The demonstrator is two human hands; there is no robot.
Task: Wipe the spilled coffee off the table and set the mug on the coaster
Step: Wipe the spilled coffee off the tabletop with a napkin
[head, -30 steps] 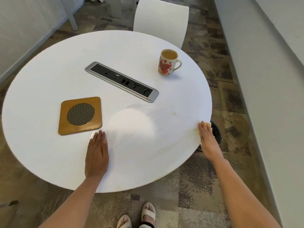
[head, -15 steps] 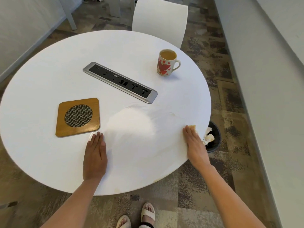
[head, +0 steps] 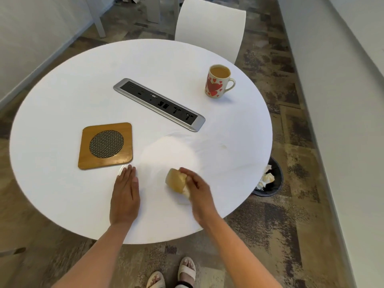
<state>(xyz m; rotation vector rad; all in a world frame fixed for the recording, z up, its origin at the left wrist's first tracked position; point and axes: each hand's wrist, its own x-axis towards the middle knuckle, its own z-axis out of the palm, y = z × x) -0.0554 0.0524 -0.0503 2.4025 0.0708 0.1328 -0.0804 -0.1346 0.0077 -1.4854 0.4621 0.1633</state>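
On the round white table (head: 62,113) stands a mug (head: 217,84) with red hearts, full of milky coffee, at the far right. A square wooden coaster (head: 106,145) with a mesh disc lies at the left. My right hand (head: 196,187) grips a coffee-stained wad of tissue (head: 176,180) and presses it on the table near the front edge. My left hand (head: 124,194) lies flat, fingers together, on the table just below the coaster. Faint wet streaks (head: 209,146) show right of the middle.
A silver and black socket strip (head: 159,103) is set in the table's middle. A white chair (head: 209,28) stands behind the table. A black waste bin (head: 269,179) with crumpled tissues sits on the floor at the table's right edge. My sandalled feet are below.
My right hand has swept left with the tissue, from the table's right edge by the bin to the front middle. My left hand has stayed put. The view has shifted.
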